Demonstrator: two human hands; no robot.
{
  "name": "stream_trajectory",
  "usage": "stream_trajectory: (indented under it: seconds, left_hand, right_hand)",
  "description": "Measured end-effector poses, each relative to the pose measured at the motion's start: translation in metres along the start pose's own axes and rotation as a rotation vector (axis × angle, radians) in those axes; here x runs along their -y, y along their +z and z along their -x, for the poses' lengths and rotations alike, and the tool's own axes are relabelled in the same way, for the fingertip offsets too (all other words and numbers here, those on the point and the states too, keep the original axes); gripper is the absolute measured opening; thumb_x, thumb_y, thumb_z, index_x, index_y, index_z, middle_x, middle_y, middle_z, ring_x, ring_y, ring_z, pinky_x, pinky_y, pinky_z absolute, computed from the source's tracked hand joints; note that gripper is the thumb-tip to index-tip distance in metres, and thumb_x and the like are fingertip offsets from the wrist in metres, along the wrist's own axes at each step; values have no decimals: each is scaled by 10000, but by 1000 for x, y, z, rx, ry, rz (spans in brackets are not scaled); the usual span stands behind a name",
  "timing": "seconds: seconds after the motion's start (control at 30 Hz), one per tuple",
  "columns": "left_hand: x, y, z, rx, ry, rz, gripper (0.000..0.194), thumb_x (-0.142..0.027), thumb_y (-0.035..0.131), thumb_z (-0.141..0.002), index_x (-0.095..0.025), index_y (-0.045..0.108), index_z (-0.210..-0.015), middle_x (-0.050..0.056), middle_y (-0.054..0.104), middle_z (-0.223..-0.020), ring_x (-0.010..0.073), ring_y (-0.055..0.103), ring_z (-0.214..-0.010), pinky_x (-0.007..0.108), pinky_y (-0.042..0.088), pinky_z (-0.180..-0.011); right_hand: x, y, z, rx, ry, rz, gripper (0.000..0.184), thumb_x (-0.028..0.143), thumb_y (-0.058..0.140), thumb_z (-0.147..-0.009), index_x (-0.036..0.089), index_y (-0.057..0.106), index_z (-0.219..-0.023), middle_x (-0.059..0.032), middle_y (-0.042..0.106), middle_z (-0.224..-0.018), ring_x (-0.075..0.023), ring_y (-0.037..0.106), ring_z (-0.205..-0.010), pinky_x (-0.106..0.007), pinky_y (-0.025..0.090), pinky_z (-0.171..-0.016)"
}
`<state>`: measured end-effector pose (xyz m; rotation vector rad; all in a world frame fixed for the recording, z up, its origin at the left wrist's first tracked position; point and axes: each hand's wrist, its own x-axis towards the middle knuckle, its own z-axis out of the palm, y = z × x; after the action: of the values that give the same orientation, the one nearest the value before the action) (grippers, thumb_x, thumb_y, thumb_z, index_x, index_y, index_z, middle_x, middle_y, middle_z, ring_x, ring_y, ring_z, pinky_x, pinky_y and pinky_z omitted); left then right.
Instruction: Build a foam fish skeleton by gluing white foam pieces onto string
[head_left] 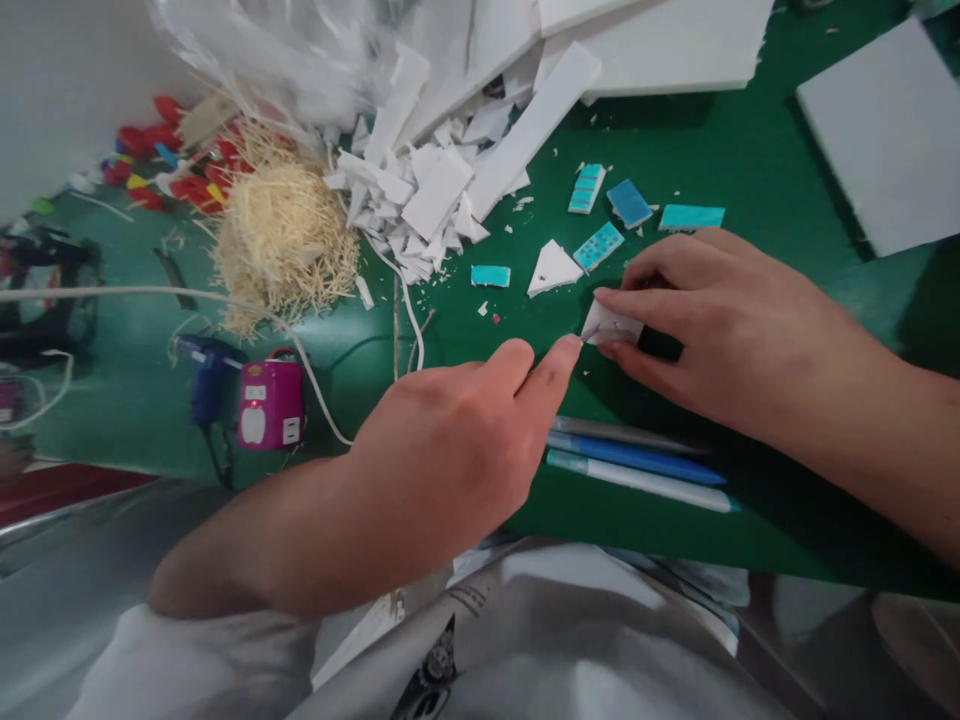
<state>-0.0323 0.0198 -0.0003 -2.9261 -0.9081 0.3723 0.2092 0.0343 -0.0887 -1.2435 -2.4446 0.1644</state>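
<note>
My right hand (705, 300) pinches a small white foam piece (613, 322) between thumb and fingers, close above the green table. From the left comes my left hand (465, 430), closed, its index finger stretched along a thin pointed tool (584, 342). Only the tool's tip shows, and it meets the foam's left edge; I cannot make out its kind. Just beyond lie a white angular foam scrap (553, 268) and a dotted blue foam block (598, 247). Further small pieces are a striped block (586, 188), a dark blue block (629, 203) and turquoise blocks (691, 217).
Three pens (637, 458) lie near the front edge. Foam offcuts (427, 190) pile beside straw (285, 215) at the back left. A purple power adapter (271, 404), blue glue gun (210, 375) and white cable (300, 350) occupy the left. A foam sheet (889, 135) lies at right.
</note>
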Motion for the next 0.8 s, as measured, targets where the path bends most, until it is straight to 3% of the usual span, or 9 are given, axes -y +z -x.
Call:
stream_trajectory:
  seconds: [0.2, 0.37, 0.53, 0.67, 0.8]
  left_hand:
    - [1, -3, 4, -13, 51, 3, 525, -92, 474, -1008, -49, 570, -1522, 34, 667, -871, 137, 636, -602, 273, 395, -448]
    - [-1, 1, 2, -31, 8, 6, 522, -105, 527, -1001, -84, 585, -1520, 10, 665, -849, 126, 606, -551, 276, 412, -451]
    - [1, -3, 6, -4, 38, 16, 520, -97, 477, -1011, -58, 569, -1522, 32, 692, -874, 127, 630, -582, 267, 389, -452]
    - [3, -1, 12, 33, 2, 51, 505, -117, 450, -1031, -99, 575, -1520, 27, 720, -901, 106, 593, -528, 264, 373, -450]
    - [4, 3, 16, -38, -54, 83, 479, -134, 492, -1036, -151, 604, -1502, -3, 713, -855, 117, 614, -542, 279, 361, -451]
  right_hand:
    - [1, -1, -1, 14, 22, 26, 272, 353, 556, -1001, 211, 779, -936, -135, 698, -1027, -288, 641, -950, -431, 569, -819]
    - [1, 0, -1, 28, 33, 20, 256, 353, 568, -991, 219, 776, -927, -133, 703, -1021, -290, 653, -942, -446, 572, -822]
    - [3, 0, -1, 12, 96, -56, 247, 357, 572, -985, 262, 793, -928, -113, 698, -1005, -302, 656, -976, -472, 567, -848]
    - [7, -1, -3, 25, 126, -78, 264, 347, 563, -991, 265, 807, -932, -123, 698, -1009, -312, 657, -977, -505, 555, -876]
    - [10, -2, -4, 33, 142, -46, 269, 336, 554, -993, 250, 804, -943, -131, 705, -1023, -320, 663, -996, -493, 558, -866]
